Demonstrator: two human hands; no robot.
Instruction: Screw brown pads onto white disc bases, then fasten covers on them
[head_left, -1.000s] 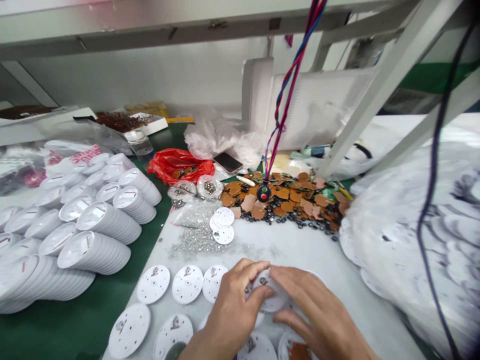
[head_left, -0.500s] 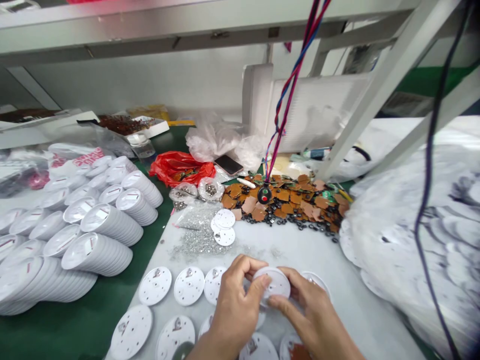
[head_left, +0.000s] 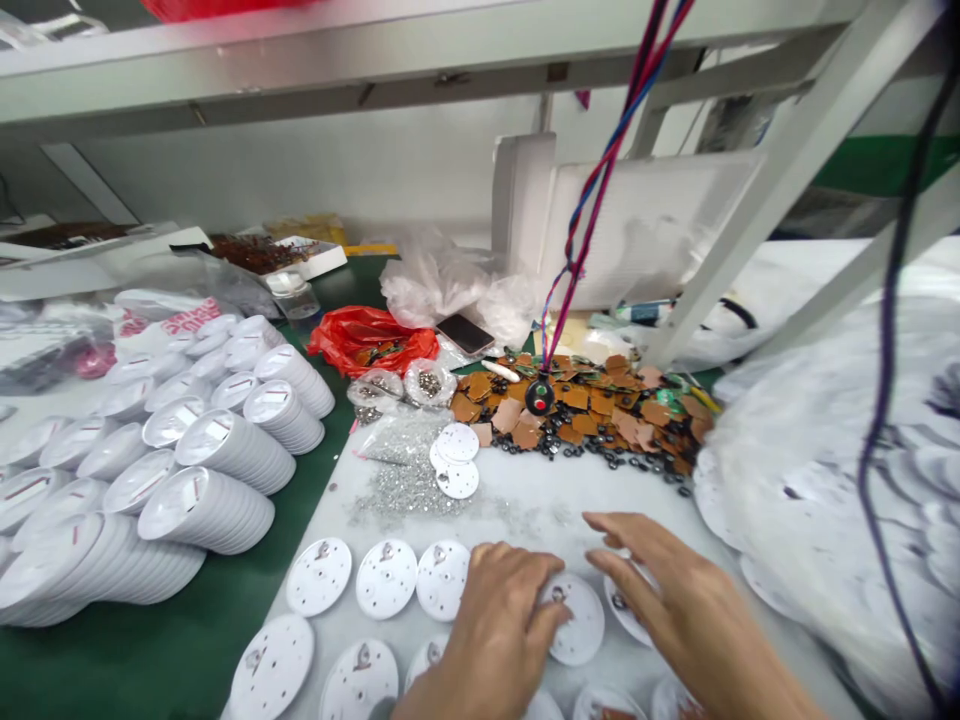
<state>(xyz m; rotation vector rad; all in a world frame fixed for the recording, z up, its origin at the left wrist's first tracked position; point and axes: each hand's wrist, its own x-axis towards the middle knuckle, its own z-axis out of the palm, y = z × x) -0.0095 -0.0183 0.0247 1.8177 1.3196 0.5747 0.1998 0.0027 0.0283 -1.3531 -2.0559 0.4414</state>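
My left hand (head_left: 504,625) has its thumb and fingers at the left edge of a round white plastic disc (head_left: 583,628), which lies flat at the tabletop in the row. My right hand (head_left: 675,585) is apart from that disc, its fingers spread and holding nothing, over another white disc (head_left: 626,612) that it partly covers. Left of my hands sit more discs with small holes and a metal clip, such as this one (head_left: 386,580). In the front row, a disc (head_left: 607,702) carries a brown piece. My forearms hide part of that row.
Brown circuit boards (head_left: 577,400) and small black parts lie at the back, below a hanging switch (head_left: 539,396) on twisted wires. Tiny metal pieces (head_left: 405,490) are scattered nearby. Stacked white cups (head_left: 217,510) stand left; a clear bag of white parts (head_left: 832,480) is right.
The white disc held up between both hands has come down into the row. My right hand has let go, opened and moved right. The view has shifted slightly.
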